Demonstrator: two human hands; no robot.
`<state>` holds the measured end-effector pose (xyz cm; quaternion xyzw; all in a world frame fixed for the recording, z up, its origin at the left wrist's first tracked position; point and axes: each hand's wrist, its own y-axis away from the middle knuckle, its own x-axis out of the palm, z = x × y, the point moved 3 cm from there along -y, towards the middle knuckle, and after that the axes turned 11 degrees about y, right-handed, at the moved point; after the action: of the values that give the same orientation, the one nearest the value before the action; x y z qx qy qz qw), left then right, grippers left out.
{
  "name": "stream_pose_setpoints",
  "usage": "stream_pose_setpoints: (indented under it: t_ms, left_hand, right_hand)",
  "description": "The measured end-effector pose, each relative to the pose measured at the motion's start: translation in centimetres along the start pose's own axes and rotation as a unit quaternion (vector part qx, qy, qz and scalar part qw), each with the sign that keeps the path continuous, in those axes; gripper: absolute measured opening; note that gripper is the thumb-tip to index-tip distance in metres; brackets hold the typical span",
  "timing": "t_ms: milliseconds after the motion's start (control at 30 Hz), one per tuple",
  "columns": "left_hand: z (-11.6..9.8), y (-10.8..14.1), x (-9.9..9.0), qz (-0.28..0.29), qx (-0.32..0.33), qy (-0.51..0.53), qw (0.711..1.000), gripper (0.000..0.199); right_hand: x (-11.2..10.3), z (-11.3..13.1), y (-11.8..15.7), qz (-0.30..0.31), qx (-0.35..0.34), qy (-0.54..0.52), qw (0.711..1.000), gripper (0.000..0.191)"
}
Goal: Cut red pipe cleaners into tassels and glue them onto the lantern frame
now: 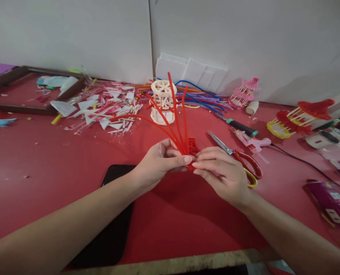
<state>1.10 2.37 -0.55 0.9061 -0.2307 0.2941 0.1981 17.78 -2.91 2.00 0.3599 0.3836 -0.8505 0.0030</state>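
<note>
So I've got a bunch of red pipe cleaners [176, 114] up in front of me, just above the near middle of the red tabletop [170, 236], long ends fanning toward the far side. My left hand [157, 164] has its thumb and fingers pinched closed around the base, and my right hand [223, 170] has its fingertips nipped together on the bottom tip, basically no gap on either. I'd guess the stuff weighs next to nothing: fuzzy and soft outside, bendy wire inside, so not slippery and hard to break, but easy to kink. Best grip's probably low where the stems gather, since the loose ends look floppy and the pleated clump [192, 145] could squash if squeezed. Scissors [230, 151] are just beyond my right hand, and a pink glue gun [251, 141] is farther right.
</note>
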Motion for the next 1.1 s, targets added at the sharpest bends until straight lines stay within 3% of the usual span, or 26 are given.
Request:
stream_pose_setpoints:
  t_ms: [467,767,1100]
  left_hand:
    - [0.36,0.16,0.44,0.014,-0.016,0.034,0.999,0.045]
    - [0.43,0.11,0.28,0.019,-0.003,0.022,1.0,0.043]
    - [0.36,0.23,0.46,0.027,-0.008,-0.011,1.0,0.046]
  right_hand:
    - [0.04,0.23,0.33,-0.01,-0.015,0.053,0.998,0.012]
    - [0.1,-0.08,0.33,0.009,-0.042,0.076,0.996,0.04]
    - [0.06,-0.2,0.2,0.016,-0.03,0.052,0.998,0.029]
